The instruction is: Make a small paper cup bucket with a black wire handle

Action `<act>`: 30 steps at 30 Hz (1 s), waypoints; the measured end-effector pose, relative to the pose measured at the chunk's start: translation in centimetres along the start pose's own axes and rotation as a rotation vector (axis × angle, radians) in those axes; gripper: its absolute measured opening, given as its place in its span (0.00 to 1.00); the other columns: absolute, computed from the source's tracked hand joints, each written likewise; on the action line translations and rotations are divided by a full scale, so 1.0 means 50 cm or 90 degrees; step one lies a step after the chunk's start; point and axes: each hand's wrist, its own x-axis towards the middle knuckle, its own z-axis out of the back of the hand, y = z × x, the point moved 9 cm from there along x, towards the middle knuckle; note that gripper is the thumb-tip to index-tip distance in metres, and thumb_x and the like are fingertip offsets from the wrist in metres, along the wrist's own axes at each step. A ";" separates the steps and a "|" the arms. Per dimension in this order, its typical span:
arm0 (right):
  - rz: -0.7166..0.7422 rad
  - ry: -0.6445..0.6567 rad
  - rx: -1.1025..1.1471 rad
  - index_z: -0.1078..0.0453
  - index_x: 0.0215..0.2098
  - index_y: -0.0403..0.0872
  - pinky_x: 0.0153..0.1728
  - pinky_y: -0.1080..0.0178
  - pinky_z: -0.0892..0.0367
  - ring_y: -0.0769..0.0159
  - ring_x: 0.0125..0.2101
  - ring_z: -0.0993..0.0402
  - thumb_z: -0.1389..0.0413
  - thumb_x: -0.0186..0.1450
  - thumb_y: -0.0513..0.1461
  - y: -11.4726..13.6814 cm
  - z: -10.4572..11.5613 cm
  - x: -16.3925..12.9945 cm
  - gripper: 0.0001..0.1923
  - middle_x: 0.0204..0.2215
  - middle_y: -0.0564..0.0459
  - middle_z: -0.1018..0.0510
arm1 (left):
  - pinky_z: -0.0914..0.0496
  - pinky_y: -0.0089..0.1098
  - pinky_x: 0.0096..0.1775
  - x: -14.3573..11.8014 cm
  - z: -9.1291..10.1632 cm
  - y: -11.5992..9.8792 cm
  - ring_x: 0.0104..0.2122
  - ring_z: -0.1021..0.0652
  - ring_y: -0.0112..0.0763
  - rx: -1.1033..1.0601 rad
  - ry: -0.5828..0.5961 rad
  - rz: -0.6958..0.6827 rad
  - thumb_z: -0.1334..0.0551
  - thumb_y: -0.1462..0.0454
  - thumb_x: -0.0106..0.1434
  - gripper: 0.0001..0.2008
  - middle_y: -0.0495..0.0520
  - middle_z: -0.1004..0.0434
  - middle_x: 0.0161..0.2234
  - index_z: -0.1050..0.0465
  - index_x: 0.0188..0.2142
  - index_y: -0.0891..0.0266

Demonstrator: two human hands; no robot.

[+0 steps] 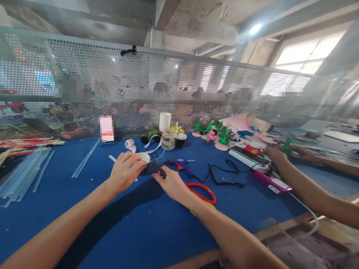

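A small round white disc (144,157) is gripped by the curled fingers of the left hand (125,171); a thin dark tool (157,167) is pinched by the right hand (171,184), mid-tabletop (84,209), covered in blue felt, before a perforated metal screen (84,74).

This is a craft workshop with shared work places: a blue-covered table (84,209) strewn with a glue gun (181,164), red-handled scissors (203,191), glue sticks (19,175) and green foam flowers (221,135), a perforated metal screen (112,86) dividing rows of workers, bare concrete beams overhead.
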 end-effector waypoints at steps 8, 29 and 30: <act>-0.004 -0.002 -0.004 0.34 0.28 0.44 0.25 0.67 0.42 0.67 0.23 0.32 0.50 0.57 0.41 0.006 0.000 -0.004 0.08 0.24 0.50 0.26 | 0.36 0.30 0.30 -0.007 -0.003 -0.001 0.28 0.32 0.29 -0.065 -0.024 0.042 0.44 0.67 0.57 0.04 0.54 0.28 0.26 0.31 0.28 0.64; 0.002 -0.019 0.009 0.34 0.28 0.44 0.26 0.67 0.41 0.67 0.24 0.32 0.49 0.57 0.42 -0.001 0.008 0.002 0.08 0.23 0.50 0.26 | 0.39 0.27 0.25 -0.107 -0.130 0.094 0.22 0.32 0.25 -0.715 0.112 0.825 0.39 0.57 0.49 0.14 0.50 0.33 0.22 0.33 0.29 0.66; 0.001 -0.022 0.012 0.35 0.27 0.44 0.25 0.67 0.42 0.67 0.23 0.33 0.50 0.57 0.42 -0.003 0.009 0.003 0.09 0.22 0.50 0.27 | 0.38 0.28 0.27 -0.096 -0.099 0.115 0.26 0.31 0.27 -0.589 0.042 0.751 0.39 0.57 0.49 0.15 0.52 0.32 0.26 0.34 0.33 0.65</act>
